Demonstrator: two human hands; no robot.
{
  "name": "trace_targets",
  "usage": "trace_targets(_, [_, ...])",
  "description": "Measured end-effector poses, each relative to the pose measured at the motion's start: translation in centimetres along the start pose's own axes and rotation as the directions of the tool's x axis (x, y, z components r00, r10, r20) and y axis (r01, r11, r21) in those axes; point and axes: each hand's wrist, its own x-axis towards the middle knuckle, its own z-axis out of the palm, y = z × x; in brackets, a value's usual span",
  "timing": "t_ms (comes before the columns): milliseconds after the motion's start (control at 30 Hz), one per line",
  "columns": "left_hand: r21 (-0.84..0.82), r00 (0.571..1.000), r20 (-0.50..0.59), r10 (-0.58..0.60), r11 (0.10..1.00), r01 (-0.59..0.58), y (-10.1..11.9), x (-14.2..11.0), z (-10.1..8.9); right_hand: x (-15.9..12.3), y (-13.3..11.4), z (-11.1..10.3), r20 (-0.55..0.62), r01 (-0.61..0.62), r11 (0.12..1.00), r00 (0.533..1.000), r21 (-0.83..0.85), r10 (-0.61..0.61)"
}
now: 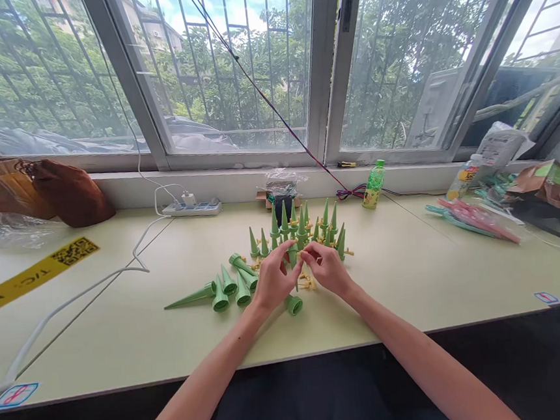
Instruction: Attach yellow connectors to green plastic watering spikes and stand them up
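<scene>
My left hand (273, 277) and my right hand (327, 268) meet over the middle of the pale green table (124, 328), fingers pinched together. The left holds a green plastic cone spike (294, 294), whose round open end shows below the hand. The right pinches a small yellow piece (304, 255) against the spike. Small yellow pieces (308, 282) lie on the table between the hands. Behind the hands stand several upright green cone spikes (301, 229) with yellow parts. To the left lie several green spikes on their sides (228, 285).
A white power strip (192, 208) with a white cable (72, 300) sits at the back left. A brown pouch (70, 192) lies at the far left, a green bottle (374, 185) at the back right, bags and packets (514, 196) on the right. Yellow QR tape (31, 276) marks the left.
</scene>
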Motion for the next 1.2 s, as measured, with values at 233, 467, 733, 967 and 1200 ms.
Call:
trace_targets(233, [-0.005,1.000,0.015,0.019,1.000,-0.019,-0.1,-0.1,0.0,0.1,0.3,0.1,-0.017,-0.003,0.998,1.000,-0.064,0.002])
trace_targets(467, [-0.021,0.999,0.024,0.028,0.999,-0.027,0.0,-0.2,0.0,0.2,0.8,0.3,-0.031,0.010,0.994,0.999,-0.106,-0.014])
trace_targets(733, [-0.022,1.000,-0.019,-0.013,1.000,0.013,-0.1,0.1,0.0,0.1,-0.1,0.1,-0.018,0.000,0.999,1.000,-0.050,-0.001])
trace_targets(967, [-0.059,0.998,-0.023,-0.058,0.997,0.057,0.2,0.1,-0.2,0.1,-0.3,0.0,-0.011,0.015,0.998,1.000,0.056,-0.014])
trace_targets(1200, [-0.043,0.998,-0.012,-0.058,0.997,0.058,0.2,0.0,-0.1,0.1,0.1,0.0,-0.019,0.013,0.996,1.000,0.086,-0.012])
